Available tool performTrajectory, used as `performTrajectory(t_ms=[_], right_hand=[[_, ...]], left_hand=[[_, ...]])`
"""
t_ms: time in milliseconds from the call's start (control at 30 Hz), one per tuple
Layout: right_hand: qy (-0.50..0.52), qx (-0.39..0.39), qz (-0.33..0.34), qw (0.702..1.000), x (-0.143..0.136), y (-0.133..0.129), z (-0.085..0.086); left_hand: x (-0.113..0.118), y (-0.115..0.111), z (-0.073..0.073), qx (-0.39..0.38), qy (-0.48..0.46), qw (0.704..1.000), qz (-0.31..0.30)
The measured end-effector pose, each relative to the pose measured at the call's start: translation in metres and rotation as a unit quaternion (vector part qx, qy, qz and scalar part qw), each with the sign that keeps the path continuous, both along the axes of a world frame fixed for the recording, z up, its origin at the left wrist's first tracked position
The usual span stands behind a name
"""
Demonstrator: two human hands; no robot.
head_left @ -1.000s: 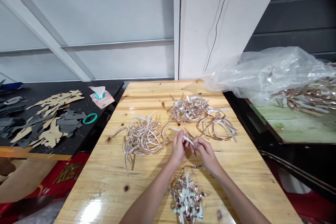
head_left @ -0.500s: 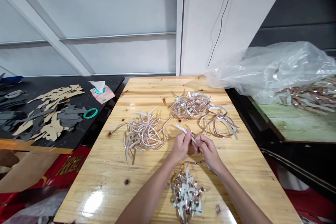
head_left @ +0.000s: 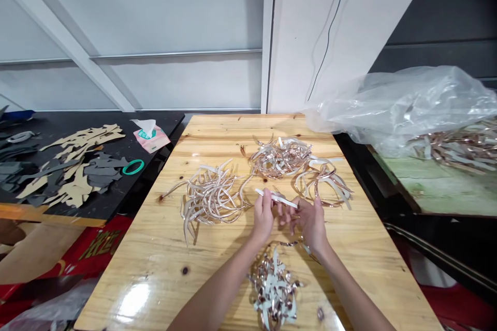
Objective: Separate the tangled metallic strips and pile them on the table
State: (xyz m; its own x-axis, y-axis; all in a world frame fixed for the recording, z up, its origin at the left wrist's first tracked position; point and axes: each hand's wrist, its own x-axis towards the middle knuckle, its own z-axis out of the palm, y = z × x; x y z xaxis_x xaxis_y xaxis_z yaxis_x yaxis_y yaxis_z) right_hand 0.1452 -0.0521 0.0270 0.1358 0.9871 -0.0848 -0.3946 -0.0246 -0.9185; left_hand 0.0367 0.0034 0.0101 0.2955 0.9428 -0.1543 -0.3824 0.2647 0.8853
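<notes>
The left hand (head_left: pixel 264 215) was closed in a pinch, its thumb and fingers gripping a thin white strip (head_left: pixel 286 201) near its left end. The right hand (head_left: pixel 313 223) was partly open, thumb raised and fingers loosely curled, at the strip's right end; whether its fingers touched the strip could not be told. The strip was held above the middle of the wooden worktop (head_left: pixel 221 274), slanting down to the right.

Just on the near side of the hands, between the forearms, lay a heap of curled white and shiny scraps (head_left: pixel 275 289). To the left of the hands was a loose pile of pale, shiny strips (head_left: pixel 212 196). On the far side was a tangled copper-coloured bundle (head_left: pixel 281 158), and to its right, nearer, a smaller looped bundle (head_left: pixel 324 183).

Farther left, a black table (head_left: pixel 116 206) bore beige pieces (head_left: pixel 79 186), dark grey pieces (head_left: pixel 104 170), a green ring (head_left: pixel 133 167) and a pink tissue pack (head_left: pixel 152 139). On the far right, a clear plastic bag (head_left: pixel 411 101) lay partly over a heap of shiny strips (head_left: pixel 462 147) on a green board (head_left: pixel 430 186).
</notes>
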Motion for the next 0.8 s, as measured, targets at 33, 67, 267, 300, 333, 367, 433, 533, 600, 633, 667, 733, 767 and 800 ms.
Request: performTrajectory(t_ms=[33, 67, 267, 300, 333, 367, 433, 533, 600, 633, 667, 733, 767, 800], right_hand=[[-0.038, -0.015, -0.004, 0.999, 0.000, 0.000, -0.002], [-0.094, -0.024, -0.010, 0.995, 0.000, 0.000, -0.005], [-0.311, 0.004, -0.033, 0.950, 0.000, -0.003, -0.013], [-0.308, 0.009, -0.025, 0.951, -0.001, -0.004, -0.013], [-0.303, 0.013, -0.023, 0.953, -0.002, -0.005, -0.013], [-0.297, 0.014, -0.026, 0.954, -0.003, -0.006, -0.013], [-0.285, 0.012, -0.046, 0.957, -0.006, -0.007, -0.013], [-0.278, 0.006, -0.062, 0.959, -0.010, -0.009, -0.015], [-0.289, 0.011, -0.058, 0.956, -0.011, -0.010, -0.015], [-0.296, 0.015, -0.054, 0.954, -0.011, -0.010, -0.015], [-0.301, 0.020, -0.050, 0.952, -0.011, -0.010, -0.014], [-0.302, 0.030, -0.043, 0.952, -0.010, -0.010, -0.014], [-0.295, 0.034, -0.038, 0.954, -0.009, -0.009, -0.013], [-0.283, 0.037, -0.031, 0.958, -0.008, -0.009, -0.013]], left_hand=[[-0.002, -0.002, 0.000, 0.063, 0.041, 0.997, 0.001], [-0.004, -0.004, -0.001, 0.130, 0.082, 0.988, -0.004], [-0.011, -0.004, -0.003, 0.287, 0.187, 0.939, -0.038], [-0.011, -0.003, -0.002, 0.294, 0.198, 0.934, -0.048], [-0.011, -0.002, -0.001, 0.302, 0.209, 0.928, -0.058], [-0.010, -0.001, 0.001, 0.310, 0.222, 0.922, -0.066], [-0.009, -0.001, 0.004, 0.321, 0.247, 0.911, -0.072], [-0.008, -0.001, 0.005, 0.317, 0.261, 0.909, -0.065], [-0.009, -0.001, 0.002, 0.295, 0.251, 0.920, -0.063], [-0.009, -0.001, 0.000, 0.275, 0.240, 0.929, -0.065], [-0.009, -0.001, -0.002, 0.249, 0.226, 0.939, -0.068], [-0.009, 0.000, -0.006, 0.188, 0.188, 0.961, -0.075], [-0.008, 0.001, -0.007, 0.157, 0.164, 0.970, -0.080], [-0.007, 0.002, -0.009, 0.129, 0.139, 0.978, -0.084]])
